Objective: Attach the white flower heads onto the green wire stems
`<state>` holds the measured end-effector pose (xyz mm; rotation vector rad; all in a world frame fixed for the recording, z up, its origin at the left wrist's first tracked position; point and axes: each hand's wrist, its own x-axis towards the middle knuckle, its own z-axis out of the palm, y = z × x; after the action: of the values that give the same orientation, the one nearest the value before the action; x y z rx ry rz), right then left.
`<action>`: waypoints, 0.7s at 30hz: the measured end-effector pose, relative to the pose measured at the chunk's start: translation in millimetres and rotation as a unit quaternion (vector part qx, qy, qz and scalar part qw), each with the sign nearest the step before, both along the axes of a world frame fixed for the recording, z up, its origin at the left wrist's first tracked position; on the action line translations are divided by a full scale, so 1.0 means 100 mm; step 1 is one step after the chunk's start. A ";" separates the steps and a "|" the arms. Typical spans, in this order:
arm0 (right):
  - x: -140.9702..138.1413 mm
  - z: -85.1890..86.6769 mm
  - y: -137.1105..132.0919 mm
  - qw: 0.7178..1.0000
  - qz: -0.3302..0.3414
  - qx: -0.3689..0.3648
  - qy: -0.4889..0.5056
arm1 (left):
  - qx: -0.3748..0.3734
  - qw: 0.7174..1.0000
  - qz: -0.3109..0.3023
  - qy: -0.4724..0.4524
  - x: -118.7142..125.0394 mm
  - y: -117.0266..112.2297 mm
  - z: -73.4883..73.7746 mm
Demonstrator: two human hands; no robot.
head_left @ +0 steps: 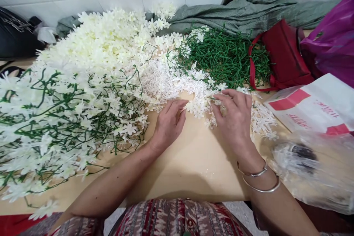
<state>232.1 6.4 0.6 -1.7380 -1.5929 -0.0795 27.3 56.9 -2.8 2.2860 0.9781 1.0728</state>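
Note:
My left hand (170,118) has thumb and fingers pinched together, their tips at the edge of a white artificial flower (195,107) over the table. Across from it, my right hand (234,115) is curled palm down, fingertips drawn toward the thumb among loose white petals. Whatever lies between those right fingertips is too small to make out, though a bit of green shows beside them. Just beyond both hands spreads a heap of thin white stamen strands (163,81). Green plastic stems (221,57) lie in a tangled pile behind my right hand.
White blossoms (107,40) are heaped at the back left, with flowers on green stems (69,121) in front. To the right are a red bag (287,53), a purple plastic bag (332,40), a white-and-red paper bag (312,103) and a clear plastic bag (323,169). Grey-green cloth (210,18) lines the wall.

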 end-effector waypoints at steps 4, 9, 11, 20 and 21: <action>0.15 -0.02 0.04 1.000 -0.023 -0.004 -0.002 | 0.000 1.000 -0.004 -0.001 0.00 0.00 0.00; 0.25 0.02 0.04 0.997 -0.027 0.054 0.045 | -0.012 1.000 0.014 -0.017 -0.01 -0.01 0.00; 0.28 0.05 0.03 0.996 -0.037 0.067 0.052 | -0.020 0.999 0.021 -0.020 -0.02 -0.01 0.00; -0.13 0.23 -0.16 0.959 0.024 0.118 0.257 | -0.008 0.999 0.006 -0.053 -0.01 -0.03 0.03; -0.20 0.22 -0.17 0.945 0.059 0.094 0.307 | -0.005 0.998 -0.005 -0.056 0.00 -0.04 0.04</action>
<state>212.2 -11.0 22.9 -1.3369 -1.1735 0.3294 26.9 53.2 1.0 2.1941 0.9252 1.1745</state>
